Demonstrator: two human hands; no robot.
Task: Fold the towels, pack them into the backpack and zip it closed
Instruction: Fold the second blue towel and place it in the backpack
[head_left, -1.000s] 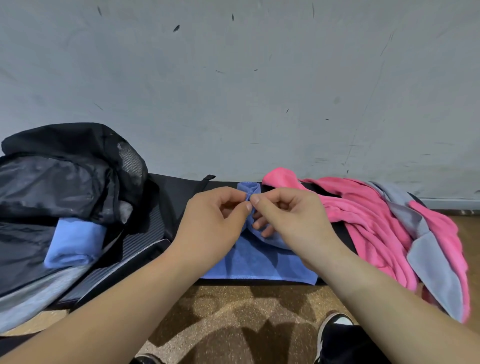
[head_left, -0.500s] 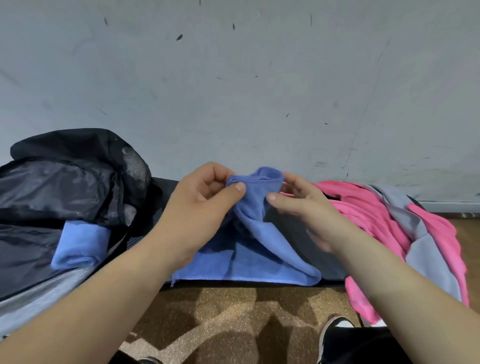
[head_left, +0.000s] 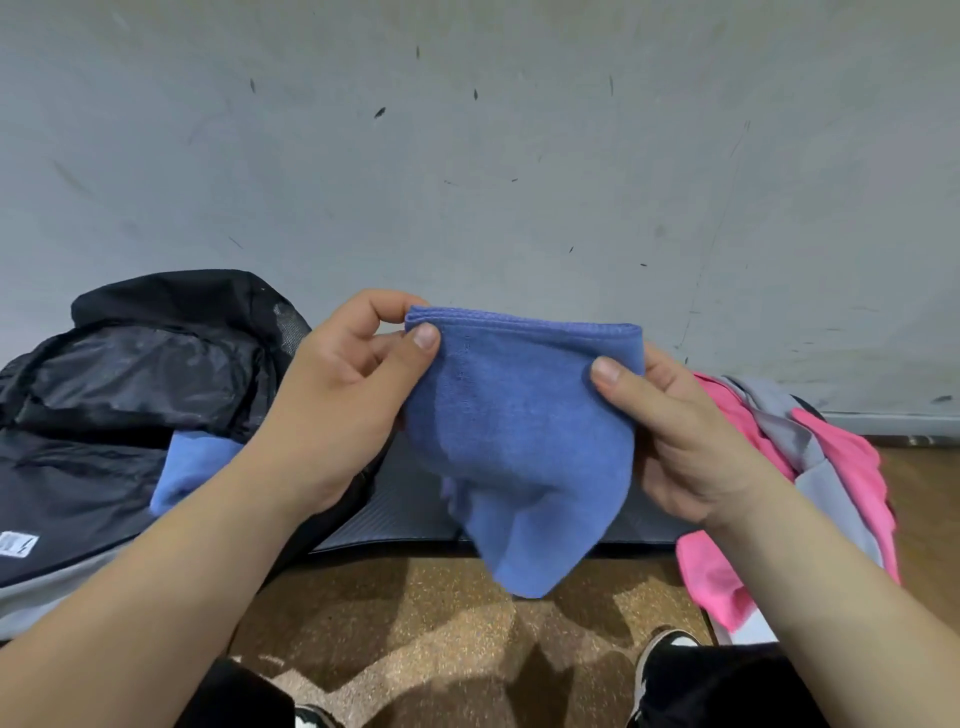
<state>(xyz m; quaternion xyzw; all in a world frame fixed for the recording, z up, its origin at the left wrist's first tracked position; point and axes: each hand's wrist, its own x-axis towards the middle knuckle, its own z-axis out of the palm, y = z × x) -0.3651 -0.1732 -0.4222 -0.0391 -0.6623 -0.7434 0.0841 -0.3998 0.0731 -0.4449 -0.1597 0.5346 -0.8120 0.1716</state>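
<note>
A blue towel (head_left: 519, 441) hangs doubled over in the air in front of me. My left hand (head_left: 343, 395) pinches its upper left corner and my right hand (head_left: 685, 436) pinches its upper right corner, with the top edge stretched level between them. The black backpack (head_left: 130, 374) lies open at the left, and a folded light-blue towel (head_left: 189, 462) sits in its opening. At the right, pink towels (head_left: 852, 467) and a grey towel (head_left: 810, 457) lie in a loose heap.
A dark ribbed mat (head_left: 405, 509) lies under the towels and the backpack, against a grey wall (head_left: 467, 156). In front of it is brown speckled floor (head_left: 415, 623). My shoes (head_left: 660, 649) show at the bottom edge.
Both hands have lifted the blue towel off the mat and drawn apart. The towel now hangs between them instead of lying on the mat.
</note>
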